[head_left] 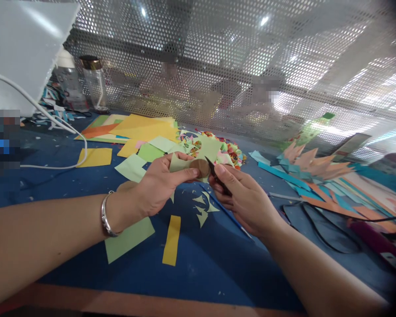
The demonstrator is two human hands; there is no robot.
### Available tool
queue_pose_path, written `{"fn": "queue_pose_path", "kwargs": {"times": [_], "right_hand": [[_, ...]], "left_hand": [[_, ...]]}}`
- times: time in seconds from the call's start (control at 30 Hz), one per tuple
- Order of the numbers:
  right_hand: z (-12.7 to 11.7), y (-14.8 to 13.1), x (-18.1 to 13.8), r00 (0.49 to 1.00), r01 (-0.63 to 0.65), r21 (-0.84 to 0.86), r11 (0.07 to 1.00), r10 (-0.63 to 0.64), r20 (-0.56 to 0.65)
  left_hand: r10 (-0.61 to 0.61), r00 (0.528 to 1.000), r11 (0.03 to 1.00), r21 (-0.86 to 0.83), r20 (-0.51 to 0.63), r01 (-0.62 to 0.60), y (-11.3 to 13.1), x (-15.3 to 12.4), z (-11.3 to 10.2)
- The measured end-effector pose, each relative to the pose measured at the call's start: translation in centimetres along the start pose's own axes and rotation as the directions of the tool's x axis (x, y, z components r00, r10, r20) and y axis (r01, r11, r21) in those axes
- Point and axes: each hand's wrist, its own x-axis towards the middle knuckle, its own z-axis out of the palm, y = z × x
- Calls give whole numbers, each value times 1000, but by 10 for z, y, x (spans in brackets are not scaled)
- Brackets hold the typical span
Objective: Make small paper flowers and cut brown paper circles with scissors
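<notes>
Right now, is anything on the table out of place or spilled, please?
Mildly: pale green scraps lie scattered on the blue table beside a thin blue rod, loose, unlike the piled yellow sheets farther back. They are probably just offcuts.

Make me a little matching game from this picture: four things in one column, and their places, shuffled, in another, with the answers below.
Things
1. Silver bracelet
2. Round brown disc
3. Narrow yellow strip
4. Dark-bladed tool

Places
A. Held in the left hand, against pale green paper
B. Gripped in the right hand
C. Around the left wrist
D. Lying on the blue tabletop

Right pairs: 1-C, 2-A, 3-D, 4-B
</notes>
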Motion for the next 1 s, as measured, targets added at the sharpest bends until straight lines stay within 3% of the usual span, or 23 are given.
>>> {"fn": "queue_pose_path", "kwargs": {"times": [0.23, 0.47, 0.7, 1.0], "right_hand": [[-2, 2, 0, 1000, 23, -63, 998, -24, -4], [-4, 2, 1, 999, 39, -100, 994, -42, -28], [-4, 2, 2, 997, 62, -110, 992, -66, -34], [-7, 1, 2, 996, 68, -183, 981, -76, -37]], "left_hand": [[53, 999, 997, 49, 9, -53, -2, 2, -3], [211, 977, 955, 207, 27, -212, 2, 2, -5], [187, 981, 968, 159, 48, -192, 7, 0, -2], [249, 963, 944, 194, 105, -266, 5, 2, -4]]}}
